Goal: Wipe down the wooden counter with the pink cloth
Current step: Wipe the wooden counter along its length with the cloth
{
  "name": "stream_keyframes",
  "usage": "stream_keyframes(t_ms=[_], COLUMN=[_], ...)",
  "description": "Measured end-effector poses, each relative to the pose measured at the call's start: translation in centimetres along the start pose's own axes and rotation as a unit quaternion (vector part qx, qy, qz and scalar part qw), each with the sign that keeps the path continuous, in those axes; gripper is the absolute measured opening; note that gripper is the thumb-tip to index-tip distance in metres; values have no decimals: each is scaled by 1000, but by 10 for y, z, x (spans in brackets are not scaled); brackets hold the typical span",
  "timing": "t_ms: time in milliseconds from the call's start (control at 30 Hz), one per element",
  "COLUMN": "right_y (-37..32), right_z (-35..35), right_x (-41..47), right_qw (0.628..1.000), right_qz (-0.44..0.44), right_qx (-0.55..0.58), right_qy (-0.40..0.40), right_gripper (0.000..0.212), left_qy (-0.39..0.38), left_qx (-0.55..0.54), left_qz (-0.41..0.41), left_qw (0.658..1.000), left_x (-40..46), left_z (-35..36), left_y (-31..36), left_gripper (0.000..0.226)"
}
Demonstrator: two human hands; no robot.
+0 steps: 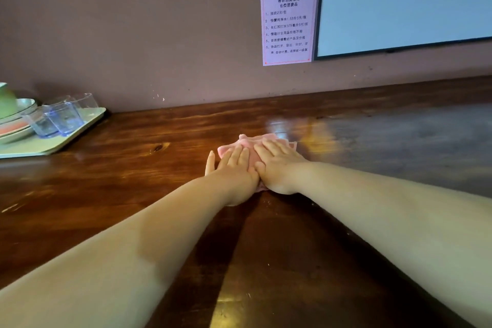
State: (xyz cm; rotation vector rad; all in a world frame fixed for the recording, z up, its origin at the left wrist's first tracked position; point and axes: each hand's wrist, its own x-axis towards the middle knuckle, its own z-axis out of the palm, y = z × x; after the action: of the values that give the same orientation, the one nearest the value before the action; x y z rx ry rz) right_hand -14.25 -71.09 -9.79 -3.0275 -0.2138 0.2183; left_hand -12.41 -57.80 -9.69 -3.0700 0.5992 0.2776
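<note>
— Two hands on the cloth, yes?
— Both. The left hand (235,168) and the right hand (278,161) lie flat, side by side and touching, fingers straight, pressing the pink cloth (250,145) down onto the wooden counter (119,168).
— Pinching it at all?
— No, palms down, fingers spread a little; the left thumb sticks out onto bare wood.
— Where is the cloth?
— Mid-counter, near the wall, below the pink notice (288,20). Its edges show beyond the fingertips.
— Anything else?
— At the far left a pale tray (53,145) holds clear cups (64,117) and stacked plates (16,125), well apart from the hands
</note>
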Motion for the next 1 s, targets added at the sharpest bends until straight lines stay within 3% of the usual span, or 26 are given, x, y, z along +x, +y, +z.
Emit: stream_keyframes(t_ms=[133, 333, 467, 633, 767, 1000], right_y=[11, 18, 23, 36, 49, 62], right_z=[17, -8, 6, 4, -8, -3], right_x=[-16, 10, -1, -6, 0, -30], right_qw=[999, 998, 998, 999, 997, 995], right_qz=[0, 52, 42, 30, 64, 90], right_qx=[31, 43, 28, 35, 43, 35], right_qy=[11, 13, -23, 7, -4, -24], right_gripper=[62, 59, 63, 61, 60, 61], left_qy=[14, -5, -6, -7, -20, -2], left_qx=[46, 31, 21, 44, 26, 33], left_qz=[57, 12, 41, 40, 10, 48], left_qw=[997, 999, 999, 998, 999, 998], left_x=[-14, 17, 5, 14, 32, 18], left_z=[16, -8, 4, 1, -9, 5], left_y=[1, 19, 16, 30, 49, 68], left_gripper=[61, 58, 58, 60, 60, 60])
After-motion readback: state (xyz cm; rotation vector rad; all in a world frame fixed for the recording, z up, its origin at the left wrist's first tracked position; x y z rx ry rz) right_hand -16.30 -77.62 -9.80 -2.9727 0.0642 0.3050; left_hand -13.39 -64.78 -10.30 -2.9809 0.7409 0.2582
